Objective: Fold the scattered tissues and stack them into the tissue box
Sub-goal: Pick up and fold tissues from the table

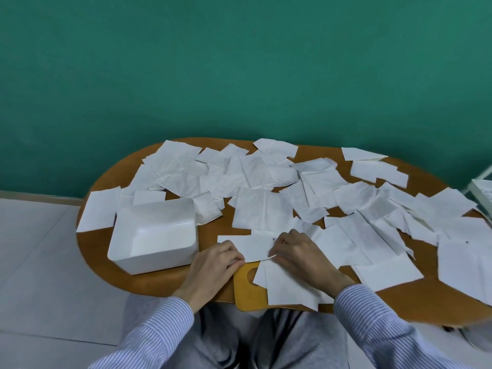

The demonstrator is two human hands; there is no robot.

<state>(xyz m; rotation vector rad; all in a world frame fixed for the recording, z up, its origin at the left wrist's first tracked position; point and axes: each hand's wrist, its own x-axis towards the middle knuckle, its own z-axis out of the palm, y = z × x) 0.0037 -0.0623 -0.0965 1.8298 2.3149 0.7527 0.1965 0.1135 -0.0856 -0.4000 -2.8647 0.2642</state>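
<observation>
Near the counter's point(213, 286) front edge, the left hand point(213, 265) and right hand point(298, 251) each pinch the near edge of one white tissue point(250, 246), fingers clamped on it. The open white tissue box point(157, 235) sits toward the front left edge, just beside the left hand. Scattered tissues point(266, 187) cover the rest of the counter.

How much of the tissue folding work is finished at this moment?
Almost none looks done: the white tissue box shows no clear stack inside. In hand: the left hand and right hand pinch the near edge of one tissue at the table's front. Left: the scattered tissues still cover most of the wooden table, unfolded or only loosely lying.
</observation>
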